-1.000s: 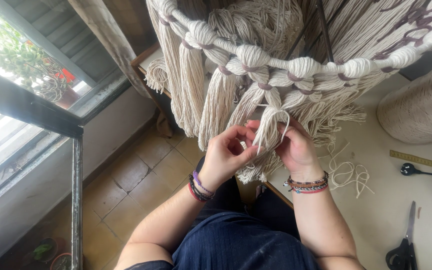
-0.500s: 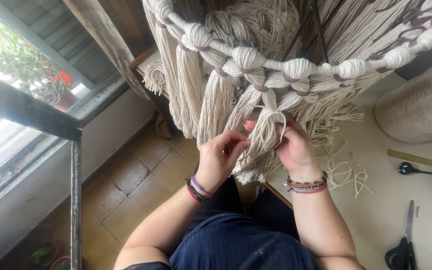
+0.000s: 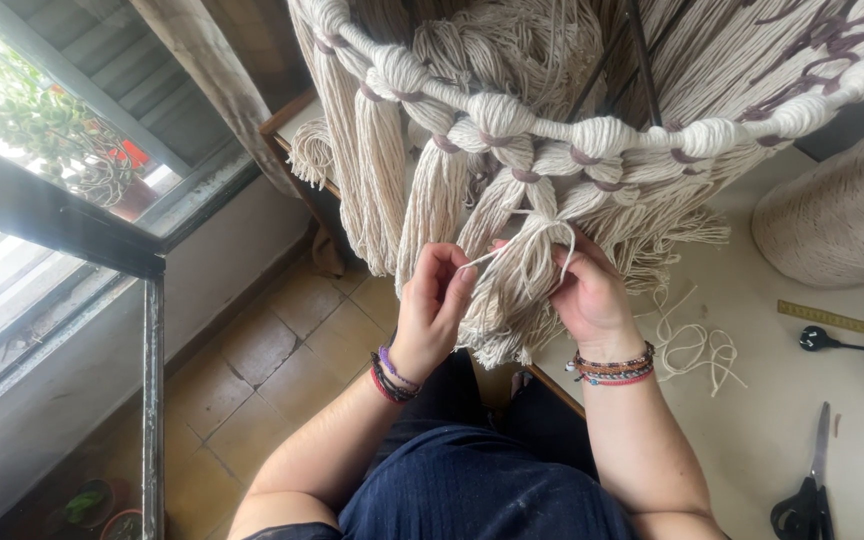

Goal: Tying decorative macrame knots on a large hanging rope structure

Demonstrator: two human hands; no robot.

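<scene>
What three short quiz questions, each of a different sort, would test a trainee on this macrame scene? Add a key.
1. True or false: the scissors lie on the white table, untouched by either hand.
2. Multiple choice: what does the left hand pinch? A) a yellow tape measure B) a thin cream cord C) the big cord spool
3. Fill in: the right hand holds a hanging cream ____ of cords.

Key
1. True.
2. B, the thin cord; the tape measure and cord spool lie apart on the table.
3. Tassel, under the knotted fringe.
</scene>
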